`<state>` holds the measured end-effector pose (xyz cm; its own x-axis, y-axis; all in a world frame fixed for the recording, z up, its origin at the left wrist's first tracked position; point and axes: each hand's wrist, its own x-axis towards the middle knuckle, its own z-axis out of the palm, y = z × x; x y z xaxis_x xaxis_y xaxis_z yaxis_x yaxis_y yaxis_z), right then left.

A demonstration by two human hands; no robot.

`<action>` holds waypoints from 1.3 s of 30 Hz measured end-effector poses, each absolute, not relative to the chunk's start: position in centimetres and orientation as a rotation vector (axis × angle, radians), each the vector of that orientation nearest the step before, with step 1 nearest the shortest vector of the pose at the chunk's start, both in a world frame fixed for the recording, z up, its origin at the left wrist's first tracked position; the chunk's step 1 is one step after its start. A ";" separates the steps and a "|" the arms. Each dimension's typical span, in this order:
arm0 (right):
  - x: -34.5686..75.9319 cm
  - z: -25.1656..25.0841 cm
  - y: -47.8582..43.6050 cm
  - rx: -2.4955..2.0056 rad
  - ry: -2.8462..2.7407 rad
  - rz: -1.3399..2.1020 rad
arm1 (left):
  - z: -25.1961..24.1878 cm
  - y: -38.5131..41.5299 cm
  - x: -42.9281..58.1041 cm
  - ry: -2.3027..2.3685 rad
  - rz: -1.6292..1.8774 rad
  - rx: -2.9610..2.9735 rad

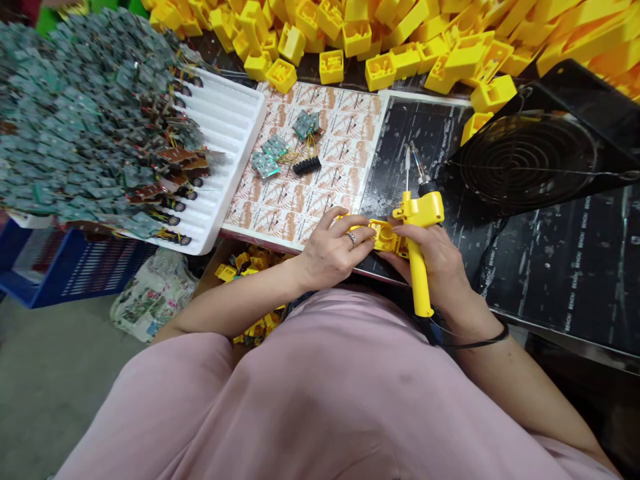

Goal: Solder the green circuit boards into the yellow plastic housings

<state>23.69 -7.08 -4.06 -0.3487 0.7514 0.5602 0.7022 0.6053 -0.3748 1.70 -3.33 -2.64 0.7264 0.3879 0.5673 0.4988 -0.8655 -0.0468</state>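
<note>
My left hand (334, 248), a ring on one finger, is closed on a small yellow plastic housing (384, 236) at the near edge of the table. My right hand (436, 259) also touches that housing while gripping a yellow soldering gun (419, 230) whose handle runs down through the palm; its metal tip points away from me over the black mat. Three small green circuit boards (277, 148) with yellow wires and a black connector strip (307, 165) lie on the printed sheet just beyond my hands.
A heap of yellow housings (400, 33) fills the table's far side. At left a white tray (235, 120) carries a pile of wired circuit boards (85, 113). A black fan (530, 160) stands at right; a blue crate (65, 267) sits lower left.
</note>
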 end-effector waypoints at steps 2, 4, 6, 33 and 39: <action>23.7 -4.1 -7.1 -1.138 -2.111 0.084 | -2.6 -3.2 1.7 -0.712 -0.811 -2.718; 23.8 -4.2 -7.1 -1.146 -2.109 0.107 | -2.7 -3.2 1.8 -0.723 -0.758 -2.719; 23.8 -4.2 -7.2 -1.152 -2.106 0.135 | -3.0 -3.4 1.9 -0.747 -0.701 -2.757; 23.7 -4.2 -6.7 -1.092 -2.062 0.068 | 5.0 17.9 -6.0 -1.692 -0.962 -3.094; 23.7 -4.3 -6.8 -1.129 -2.062 0.051 | 10.2 16.1 -6.6 -1.308 -1.559 -2.836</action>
